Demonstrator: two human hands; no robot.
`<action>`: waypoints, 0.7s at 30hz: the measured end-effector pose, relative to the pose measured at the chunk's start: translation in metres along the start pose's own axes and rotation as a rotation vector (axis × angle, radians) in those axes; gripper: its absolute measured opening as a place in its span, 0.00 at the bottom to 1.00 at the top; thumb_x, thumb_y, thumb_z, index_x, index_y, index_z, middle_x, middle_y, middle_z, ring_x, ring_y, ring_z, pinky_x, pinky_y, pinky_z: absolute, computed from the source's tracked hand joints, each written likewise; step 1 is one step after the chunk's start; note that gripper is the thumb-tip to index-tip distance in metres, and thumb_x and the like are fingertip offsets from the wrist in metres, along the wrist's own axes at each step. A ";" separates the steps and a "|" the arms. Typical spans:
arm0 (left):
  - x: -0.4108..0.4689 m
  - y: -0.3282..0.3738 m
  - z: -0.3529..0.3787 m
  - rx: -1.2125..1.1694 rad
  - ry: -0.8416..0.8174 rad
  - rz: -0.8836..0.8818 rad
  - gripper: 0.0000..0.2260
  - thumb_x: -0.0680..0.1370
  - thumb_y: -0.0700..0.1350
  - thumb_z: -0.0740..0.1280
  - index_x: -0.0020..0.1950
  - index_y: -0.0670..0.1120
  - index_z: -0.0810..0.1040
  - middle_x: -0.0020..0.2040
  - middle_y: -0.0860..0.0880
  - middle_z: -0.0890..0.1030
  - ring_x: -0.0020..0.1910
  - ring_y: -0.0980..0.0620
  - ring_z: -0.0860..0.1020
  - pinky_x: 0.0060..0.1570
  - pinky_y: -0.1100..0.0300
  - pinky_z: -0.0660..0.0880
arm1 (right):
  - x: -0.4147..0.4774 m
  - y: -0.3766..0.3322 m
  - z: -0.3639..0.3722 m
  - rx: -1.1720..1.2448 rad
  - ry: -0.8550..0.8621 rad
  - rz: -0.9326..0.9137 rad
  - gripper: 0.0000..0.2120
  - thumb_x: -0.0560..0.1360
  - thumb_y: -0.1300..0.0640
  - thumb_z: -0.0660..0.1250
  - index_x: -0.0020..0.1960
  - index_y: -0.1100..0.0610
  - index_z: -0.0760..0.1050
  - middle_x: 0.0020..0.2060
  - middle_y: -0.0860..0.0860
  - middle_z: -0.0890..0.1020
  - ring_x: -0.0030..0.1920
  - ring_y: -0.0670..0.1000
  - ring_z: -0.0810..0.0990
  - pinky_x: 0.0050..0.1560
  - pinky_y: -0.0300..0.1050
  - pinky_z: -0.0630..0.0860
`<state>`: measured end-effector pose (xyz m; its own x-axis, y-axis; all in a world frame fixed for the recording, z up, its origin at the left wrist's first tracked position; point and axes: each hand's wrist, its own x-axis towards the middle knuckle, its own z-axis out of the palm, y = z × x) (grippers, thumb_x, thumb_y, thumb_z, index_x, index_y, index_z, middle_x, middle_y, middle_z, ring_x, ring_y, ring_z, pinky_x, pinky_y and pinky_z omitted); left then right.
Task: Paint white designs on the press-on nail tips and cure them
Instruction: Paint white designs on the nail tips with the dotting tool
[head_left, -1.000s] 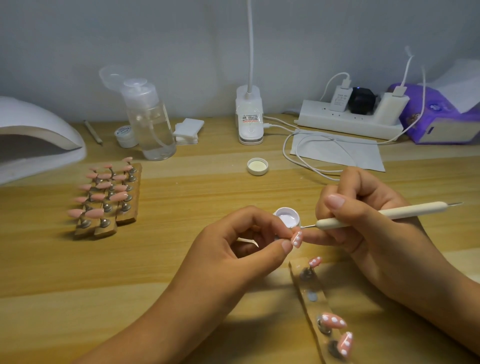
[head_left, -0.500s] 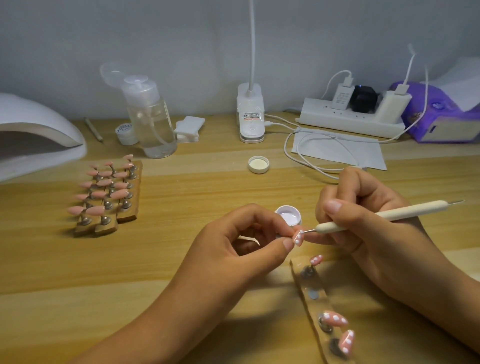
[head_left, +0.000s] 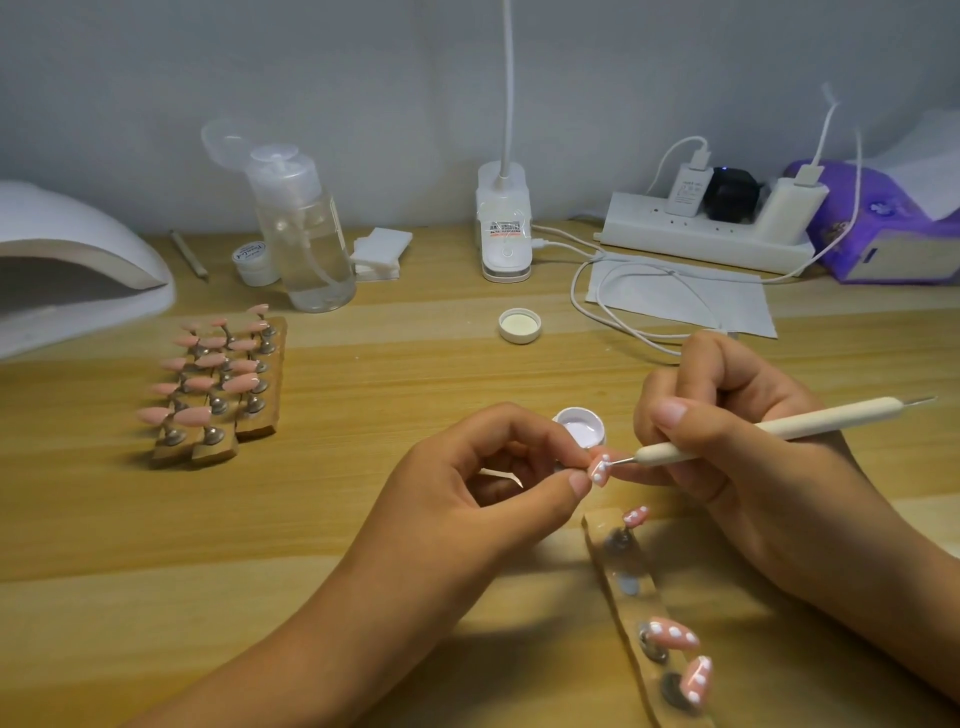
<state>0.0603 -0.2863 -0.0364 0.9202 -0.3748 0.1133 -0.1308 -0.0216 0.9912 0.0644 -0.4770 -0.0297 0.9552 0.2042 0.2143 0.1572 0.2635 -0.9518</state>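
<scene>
Where the fingers meet: the thumb and forefinger tips (head_left: 575, 480) of the left hand (head_left: 467, 499) pinch a pink nail tip (head_left: 600, 470) carrying white dots; the other left fingers curl toward the palm.
Dotting tool: the right hand (head_left: 753, 467) grips a cream dotting tool (head_left: 779, 428) like a pen, with thumb and forefinger curled round its shaft. Its metal point touches the upper edge of the held nail tip, and its far end points right.
Paint pot: a small open white pot (head_left: 582, 428) sits on the table (head_left: 363, 374) just behind the held nail tip, partly hidden by the left forefinger.
Near strip: a wooden strip (head_left: 641, 608) lies below the hands. Three dotted tips stand on it, one (head_left: 636, 515) at the far end and two (head_left: 672, 634) (head_left: 696, 678) at the near end, with a bare metal disc (head_left: 628, 584) between them.
Loose lid: a white lid (head_left: 519, 326) lies inner face up, farther back at mid-table.
Plain tips: a rack (head_left: 223, 384) of wooden strips at the left holds rows of plain pink tips on small stands.
Curing lamp: a white domed lamp (head_left: 78, 270) sits at the far left edge, near the rack.
Back row: along the wall stand a clear pump bottle (head_left: 306, 234), a small white jar (head_left: 254, 260), a stack of white pads (head_left: 382, 254), a desk-lamp base (head_left: 504, 228), a power strip (head_left: 706, 239) with chargers plugged in, and a purple tissue pack (head_left: 893, 234).
</scene>
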 end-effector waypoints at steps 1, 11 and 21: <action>0.000 0.000 0.000 -0.002 0.000 0.001 0.02 0.69 0.45 0.73 0.40 0.52 0.83 0.42 0.42 0.80 0.36 0.56 0.74 0.36 0.70 0.70 | 0.000 0.000 0.000 0.004 -0.001 0.001 0.09 0.67 0.58 0.68 0.32 0.52 0.70 0.28 0.48 0.73 0.29 0.45 0.70 0.35 0.41 0.78; 0.000 -0.001 0.000 0.006 -0.006 0.003 0.02 0.70 0.46 0.73 0.41 0.51 0.82 0.41 0.43 0.80 0.36 0.57 0.73 0.36 0.70 0.69 | -0.001 0.000 -0.001 -0.018 -0.004 -0.008 0.09 0.67 0.58 0.68 0.32 0.53 0.68 0.28 0.49 0.72 0.29 0.46 0.69 0.34 0.39 0.73; 0.002 0.000 -0.001 -0.112 0.041 -0.034 0.05 0.67 0.47 0.75 0.41 0.53 0.83 0.38 0.53 0.83 0.37 0.59 0.78 0.39 0.68 0.74 | 0.005 -0.004 -0.001 0.085 0.122 -0.026 0.09 0.68 0.56 0.68 0.32 0.52 0.70 0.27 0.49 0.71 0.30 0.44 0.73 0.41 0.43 0.80</action>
<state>0.0623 -0.2856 -0.0362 0.9379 -0.3375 0.0797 -0.0590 0.0712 0.9957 0.0688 -0.4781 -0.0254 0.9753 0.0814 0.2054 0.1655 0.3468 -0.9232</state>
